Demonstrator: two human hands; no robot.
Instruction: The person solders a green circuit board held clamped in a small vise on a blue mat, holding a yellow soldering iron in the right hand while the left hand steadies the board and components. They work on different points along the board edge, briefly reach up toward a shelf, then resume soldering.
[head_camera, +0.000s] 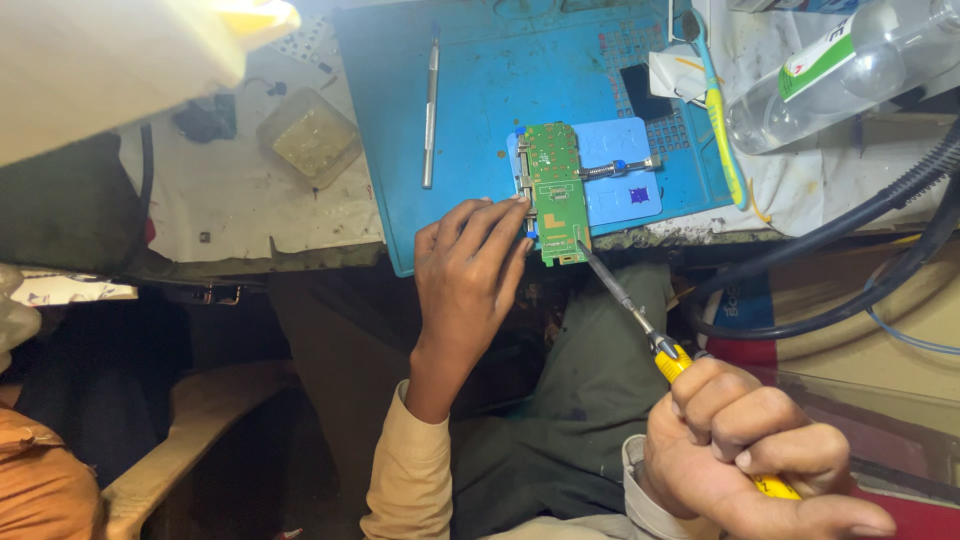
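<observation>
Blue mat (470, 90) fills upper centre of frame, a light-blue holder (625, 170) on it clamping a green board (555, 190) at centre. Step in hand looks like probing or soldering the board's lower edge. Right hand (750, 450), lower right, fingers wrapped tight around yellow-handled tool (640, 325), tip touching the board's bottom corner. Left hand (470, 275), centre, fingers narrow and straight, pressing the board's left edge. Next move likely needs a steady tip and a still board. Around: bottle (840, 70) upper right, black hoses (850, 250) right, toothbrush (715, 100), tweezers (431, 105), small tray (310, 135) upper left. Nothing blocks the tool.
</observation>
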